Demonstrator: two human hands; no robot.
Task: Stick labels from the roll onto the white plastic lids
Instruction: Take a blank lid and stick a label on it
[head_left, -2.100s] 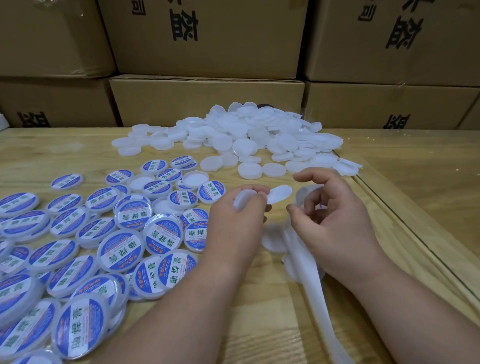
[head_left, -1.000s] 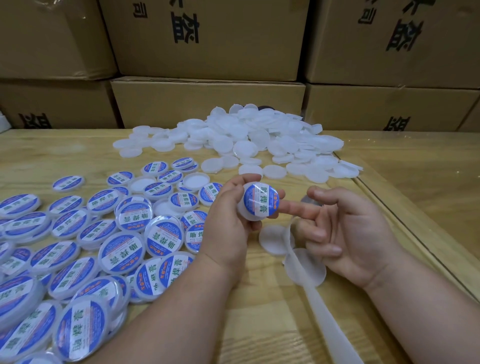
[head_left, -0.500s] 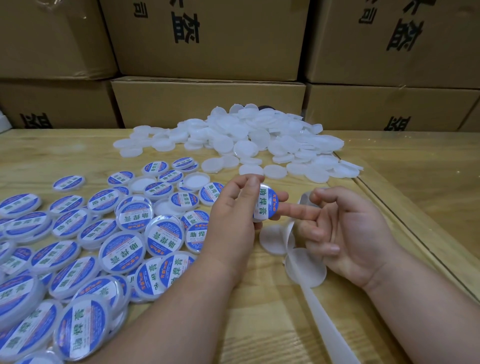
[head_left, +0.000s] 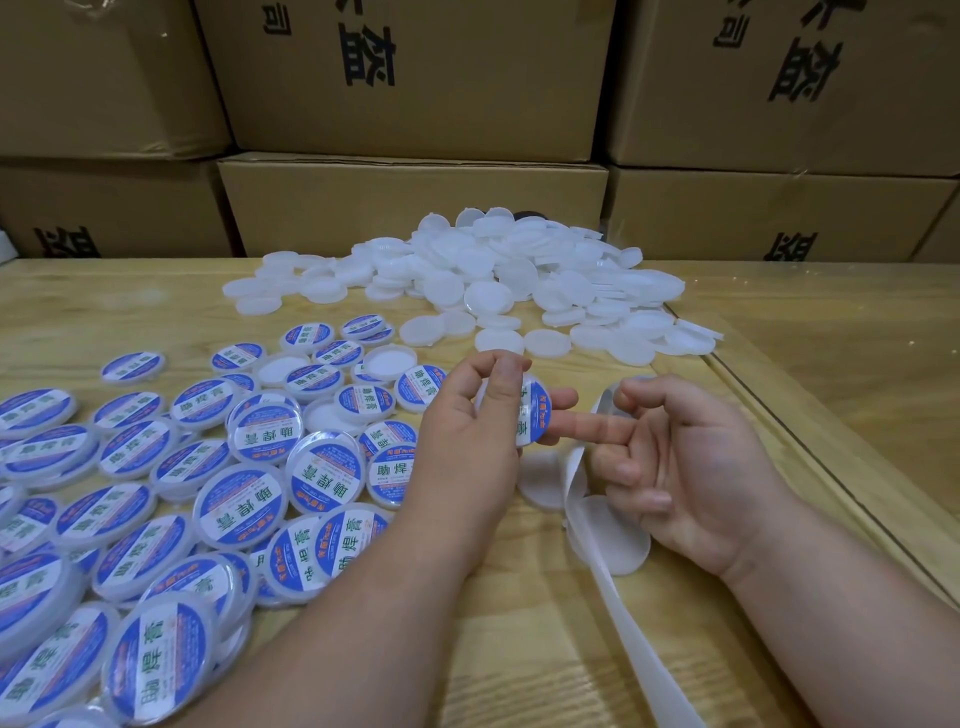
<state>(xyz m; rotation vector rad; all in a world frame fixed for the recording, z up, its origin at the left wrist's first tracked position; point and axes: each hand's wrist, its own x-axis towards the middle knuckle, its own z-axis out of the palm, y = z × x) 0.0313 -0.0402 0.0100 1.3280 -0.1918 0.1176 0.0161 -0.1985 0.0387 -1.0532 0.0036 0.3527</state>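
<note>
A labelled lid (head_left: 530, 415) is pinched on edge in the left hand (head_left: 467, 431), its label pressed by the right hand (head_left: 691, 462)'s outstretched forefinger. Backing strip (head_left: 618, 582) is draped under that otherwise loosely curled hand; unlabelled lids (head_left: 493, 280) are heaped beyond both hands.

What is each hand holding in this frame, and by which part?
The left hand pinches a labelled lid by its rim, fingers on top and behind. The right hand grips nothing; its extended finger touches the lid's label face.

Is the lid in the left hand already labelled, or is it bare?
Labelled. The lid that the left hand pinches shows a blue and white label on its face; the right hand's forefinger touches it.
</note>
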